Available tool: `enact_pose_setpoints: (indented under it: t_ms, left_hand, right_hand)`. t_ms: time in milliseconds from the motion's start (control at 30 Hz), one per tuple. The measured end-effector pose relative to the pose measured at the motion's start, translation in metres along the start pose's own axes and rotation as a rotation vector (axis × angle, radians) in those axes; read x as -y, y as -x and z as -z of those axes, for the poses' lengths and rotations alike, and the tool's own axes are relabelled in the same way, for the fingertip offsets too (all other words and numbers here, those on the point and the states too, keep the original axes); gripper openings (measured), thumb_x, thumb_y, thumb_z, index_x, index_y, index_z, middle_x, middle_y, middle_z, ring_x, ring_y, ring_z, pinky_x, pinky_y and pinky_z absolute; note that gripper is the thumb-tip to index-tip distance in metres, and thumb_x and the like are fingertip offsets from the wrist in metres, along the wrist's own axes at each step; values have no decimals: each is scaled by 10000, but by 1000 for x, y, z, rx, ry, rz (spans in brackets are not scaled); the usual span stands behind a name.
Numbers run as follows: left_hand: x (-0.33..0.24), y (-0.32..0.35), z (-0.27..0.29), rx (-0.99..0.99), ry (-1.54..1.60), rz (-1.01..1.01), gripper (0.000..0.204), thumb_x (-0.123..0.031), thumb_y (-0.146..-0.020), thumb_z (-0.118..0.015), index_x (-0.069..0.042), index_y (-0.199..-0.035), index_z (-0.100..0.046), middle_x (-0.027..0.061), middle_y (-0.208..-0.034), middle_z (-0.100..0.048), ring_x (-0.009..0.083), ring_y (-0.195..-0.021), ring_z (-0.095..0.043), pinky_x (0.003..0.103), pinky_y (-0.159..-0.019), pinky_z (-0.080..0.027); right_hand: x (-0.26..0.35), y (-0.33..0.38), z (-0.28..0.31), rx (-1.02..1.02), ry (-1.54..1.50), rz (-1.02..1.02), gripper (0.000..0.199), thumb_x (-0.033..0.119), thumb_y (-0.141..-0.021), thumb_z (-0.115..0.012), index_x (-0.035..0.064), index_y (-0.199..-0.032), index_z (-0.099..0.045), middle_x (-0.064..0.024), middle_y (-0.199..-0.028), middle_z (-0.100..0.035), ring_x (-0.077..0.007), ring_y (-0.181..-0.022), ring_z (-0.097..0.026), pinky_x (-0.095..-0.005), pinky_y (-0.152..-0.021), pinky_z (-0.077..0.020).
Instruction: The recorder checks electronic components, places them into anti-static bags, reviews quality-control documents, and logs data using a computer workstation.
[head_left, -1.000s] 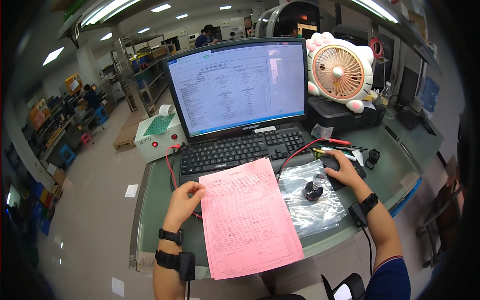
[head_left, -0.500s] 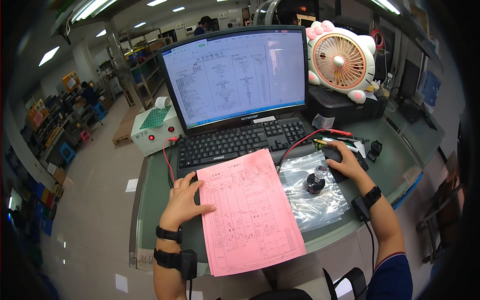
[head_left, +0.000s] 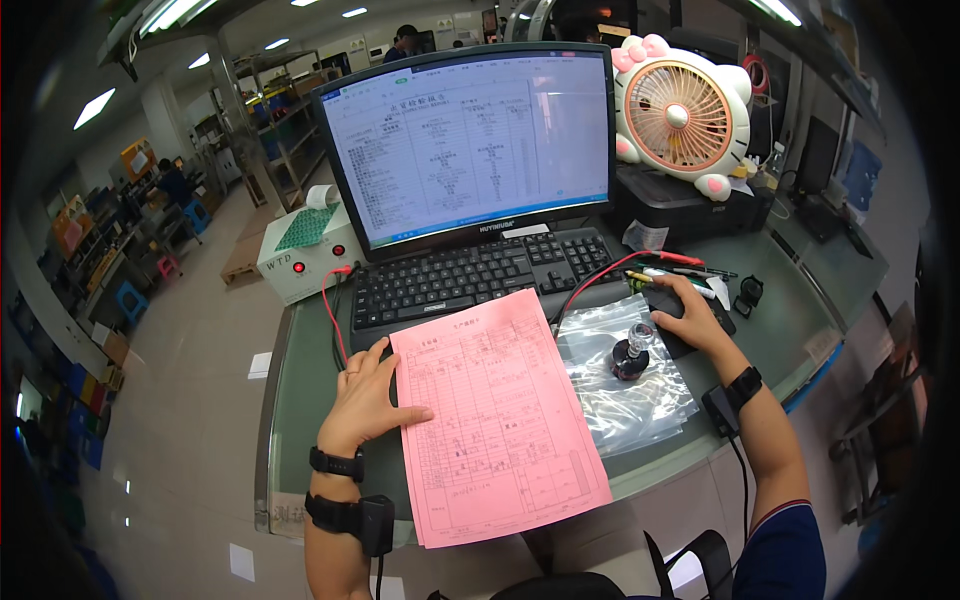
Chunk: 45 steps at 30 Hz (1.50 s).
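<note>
A small stack of pink printed sheets (head_left: 500, 440) lies tilted in front of the keyboard, its lower end reaching past the desk's near edge. My left hand (head_left: 368, 395) holds the stack's left edge, thumb on top and fingers along the side. To the right, my right hand (head_left: 692, 318) curves over a black thing, mostly hidden under the palm, that looks like a computer mouse. Between the sheets and this hand are clear plastic bags (head_left: 640, 415). On them stands a small dark-based piece with a clear glassy top (head_left: 630, 358).
Behind the keyboard (head_left: 450, 280) stands a monitor (head_left: 470, 150) showing a table document. A white box with red buttons (head_left: 310, 265) is on the left; red leads (head_left: 590, 285) cross the desk. Several pens (head_left: 700, 272) lie beyond my right hand. A cat-shaped fan (head_left: 680, 115) sits on a black printer (head_left: 690, 205).
The view has shifted very slightly. Both hands stay where they were, and the sheets and bags have not visibly moved.
</note>
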<state>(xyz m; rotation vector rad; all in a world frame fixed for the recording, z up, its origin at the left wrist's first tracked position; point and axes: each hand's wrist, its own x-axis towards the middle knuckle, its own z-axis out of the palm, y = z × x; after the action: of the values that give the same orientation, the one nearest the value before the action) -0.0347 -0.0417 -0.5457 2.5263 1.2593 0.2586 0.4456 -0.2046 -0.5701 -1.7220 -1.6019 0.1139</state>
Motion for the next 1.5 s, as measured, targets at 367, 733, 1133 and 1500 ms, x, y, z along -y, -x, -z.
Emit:
enact_pose_setpoints:
  t_ms: [367, 733, 1133, 1500]
  left_hand:
    - [-2, 0, -2, -5, -41, 10, 1055, -511, -530, -882, -51, -1393, -486, 195, -1534, -316, 406, -1415, -227, 516, -1132, -189]
    - [-12, 8, 4, -56, -51, -105, 728, -390, -601, -877, -99, -1218, -621, 162, -1457, -405, 379, -1375, -293, 471, -1118, -241]
    - [-26, 6, 6, -33, 14, -249, 232, -287, -829, -698, -95, -958, -699, 74, -976, -622, 279, -917, -628, 383, -797, -520]
    - [-11, 9, -4, -34, 254, -167, 223, -265, -897, -626, -97, -987, -742, 91, -908, -685, 273, -872, -656, 366, -751, -515]
  right_hand:
    - [3, 1, 0, -13, 19, 18, 563, 213, -786, -735, 22, -1277, -537, -159, -1292, -539, -304, -1250, -503, -370, -1072, -372]
    - [0, -1, -2, -6, 16, 22, 561, 201, -779, -736, 18, -1273, -540, -150, -1285, -541, -292, -1242, -509, -358, -1066, -378]
    - [-4, 1, 0, -64, 63, 33, 573, 206, -761, -731, 16, -1265, -537, -169, -1252, -538, -320, -1201, -531, -371, -1037, -404]
    - [-4, 2, -4, -43, 39, 106, 609, 182, -722, -760, 42, -1273, -543, -178, -1288, -544, -334, -1233, -517, -394, -1067, -387]
